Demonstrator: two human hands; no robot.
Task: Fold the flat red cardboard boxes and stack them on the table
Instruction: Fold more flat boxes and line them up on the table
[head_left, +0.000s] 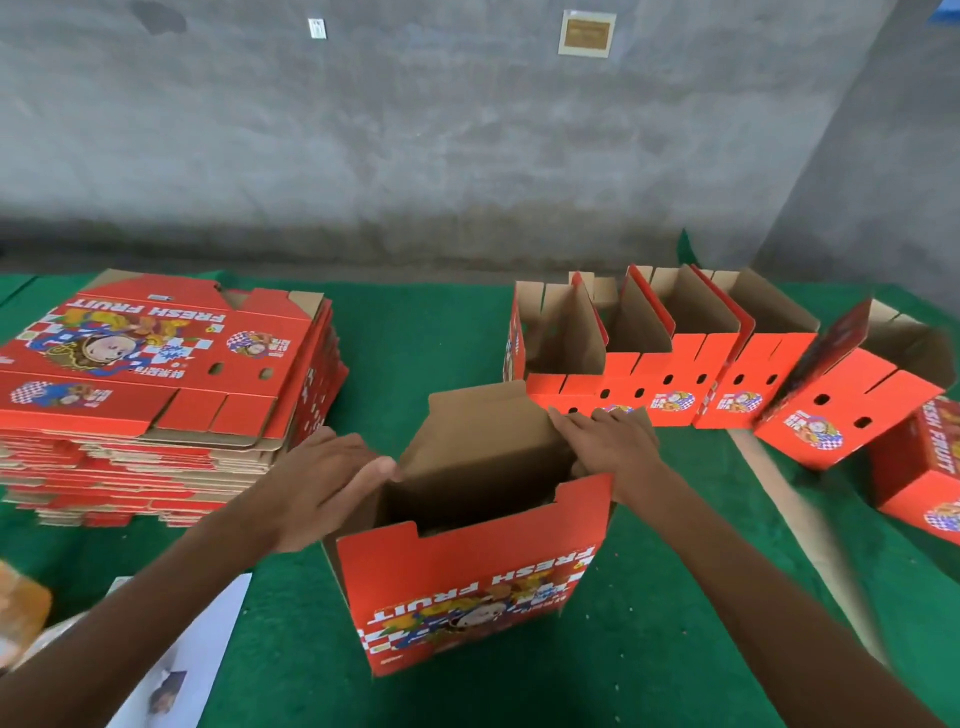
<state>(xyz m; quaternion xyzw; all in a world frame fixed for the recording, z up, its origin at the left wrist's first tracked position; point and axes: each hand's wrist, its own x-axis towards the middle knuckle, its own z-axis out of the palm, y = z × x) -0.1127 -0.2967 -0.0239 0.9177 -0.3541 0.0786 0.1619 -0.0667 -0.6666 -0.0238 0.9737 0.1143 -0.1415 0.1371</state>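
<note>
The box (467, 561) stood upright on the green table (426, 332), partly opened, directly under both hands, its printed red face toward the person and its brown inside showing. The left hand (332, 478) lay against the left wall, fingers together and fairly straight, their tips at the wall's upper edge where it met the far flap; whether the thumb hooked round that edge could not be told. The right hand (608, 447) rested on the far right top edge, fingers stretched forward over the cardboard, pressing rather than pinching as far as the view showed. Beyond the left fingertips sat the flat stack (156, 374); beyond the right fingertips ran the row of folded boxes (675, 364), nested and leaning. The box looked like light corrugated board: stiff across a panel, willing to bend only along its scored creases, and liable to dent or tear at the slots if squeezed mid-panel. Its printed skin seemed slightly glossy, so a flat palm might slip. The best hold was probably along the top edges near the corners, with pressure kept close to the fold lines.
</note>
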